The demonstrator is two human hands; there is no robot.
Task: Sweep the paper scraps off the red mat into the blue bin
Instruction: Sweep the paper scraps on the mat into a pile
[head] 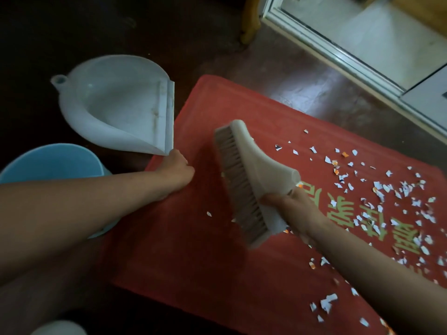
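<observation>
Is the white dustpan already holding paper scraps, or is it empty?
Empty. The dustpan shows only bare white plastic inside, with faint smudges near its lip; the paper scraps lie on the red mat.

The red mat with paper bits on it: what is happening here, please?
A person is sweeping up. The right hand grips a white brush over the red mat, while the left hand holds a corner of the white dustpan at the mat's edge. The paper scraps lie mostly on the mat's right part. The blue bin waits beside it.
</observation>
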